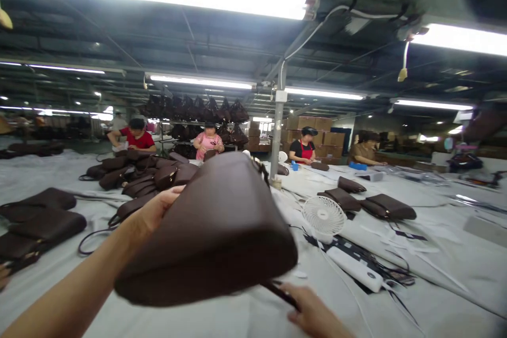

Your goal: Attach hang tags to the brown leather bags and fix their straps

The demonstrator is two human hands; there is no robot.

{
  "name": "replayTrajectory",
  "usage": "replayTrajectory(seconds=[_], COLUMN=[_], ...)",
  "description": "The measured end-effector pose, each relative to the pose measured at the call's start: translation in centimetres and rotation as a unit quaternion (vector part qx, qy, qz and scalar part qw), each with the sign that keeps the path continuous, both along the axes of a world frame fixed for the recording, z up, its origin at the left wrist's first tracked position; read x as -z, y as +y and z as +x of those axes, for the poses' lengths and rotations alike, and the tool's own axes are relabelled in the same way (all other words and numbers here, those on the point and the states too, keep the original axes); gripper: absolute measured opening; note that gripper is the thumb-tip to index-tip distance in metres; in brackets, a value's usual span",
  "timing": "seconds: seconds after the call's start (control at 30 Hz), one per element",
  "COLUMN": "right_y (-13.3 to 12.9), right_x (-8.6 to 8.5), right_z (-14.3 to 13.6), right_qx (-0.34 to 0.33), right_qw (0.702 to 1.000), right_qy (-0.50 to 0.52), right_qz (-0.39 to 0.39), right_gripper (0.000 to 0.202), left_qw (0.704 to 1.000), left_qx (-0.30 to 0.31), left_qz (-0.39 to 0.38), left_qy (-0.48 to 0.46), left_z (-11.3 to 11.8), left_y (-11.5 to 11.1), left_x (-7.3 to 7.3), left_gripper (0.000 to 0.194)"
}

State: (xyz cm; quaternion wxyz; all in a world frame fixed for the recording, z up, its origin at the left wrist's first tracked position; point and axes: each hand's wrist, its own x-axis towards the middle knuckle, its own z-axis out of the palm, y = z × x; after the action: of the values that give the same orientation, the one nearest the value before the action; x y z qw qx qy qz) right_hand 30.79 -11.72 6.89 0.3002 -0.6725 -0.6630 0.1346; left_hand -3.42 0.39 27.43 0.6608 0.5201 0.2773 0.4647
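Note:
A dark brown handbag (222,222) is held up in front of me, tilted, with its base turned towards me. My left hand (166,203) grips it at the upper left side; most of the fingers are hidden behind the bag. Low on the right, my right hand (312,310) is closed on a thin dark brown strap (279,294) that runs up to the bag's lower edge. Where the strap joins the bag is out of sight. The bag and my right hand are slightly blurred.
Brown bags pile (138,179) at the table's left, and more bags (388,206) lie at the right. Near my right hand stand a white fan (324,216) and a white power strip (354,269) with cables. Several people work across the table, beside a metal post (277,137).

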Motion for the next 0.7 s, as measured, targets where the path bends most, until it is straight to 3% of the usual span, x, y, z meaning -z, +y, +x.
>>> replayTrajectory(seconds=[0.07,0.13,0.2,0.3,0.4,0.53,0.63,0.7], right_y=[0.6,0.9,1.0,1.2,2.0,4.3,5.9,6.7], right_x=[-3.0,-6.3,-9.4,-14.4,-20.4,-28.4,-31.1,-30.4], right_z=[4.6,8.5,11.2,13.1,12.5,8.7,5.8,5.2], right_qx=[0.084,0.152,0.177,0.058,-0.006,-0.12,-0.168,-0.179], right_qw=[0.99,0.971,0.959,0.996,0.99,0.97,0.96,0.961], right_qy=[-0.107,-0.183,-0.223,-0.056,0.128,0.212,0.222,0.208], right_qz=[-0.027,-0.015,0.001,-0.042,-0.062,0.021,0.022,0.034], right_gripper=[0.043,0.065,0.079,0.081,0.086,0.074,0.078,0.079], left_qw=[0.987,0.949,0.915,0.9,0.906,0.955,0.972,0.959], left_qx=[0.132,0.245,0.28,0.193,0.079,0.004,-0.058,-0.115], left_qz=[-0.021,-0.014,0.019,0.11,0.18,0.108,0.061,0.105], left_qy=[0.091,0.195,0.29,0.376,0.376,0.275,0.219,0.236], left_z=[-0.7,-0.8,-0.4,0.2,0.5,0.8,1.2,1.3], left_y=[-0.4,-0.8,-1.0,-1.1,-0.8,-0.6,-0.4,-0.3], left_x=[0.8,1.9,3.5,6.4,9.4,13.0,16.6,19.3], left_gripper=[0.02,0.021,0.019,0.012,0.013,0.035,0.053,0.054])
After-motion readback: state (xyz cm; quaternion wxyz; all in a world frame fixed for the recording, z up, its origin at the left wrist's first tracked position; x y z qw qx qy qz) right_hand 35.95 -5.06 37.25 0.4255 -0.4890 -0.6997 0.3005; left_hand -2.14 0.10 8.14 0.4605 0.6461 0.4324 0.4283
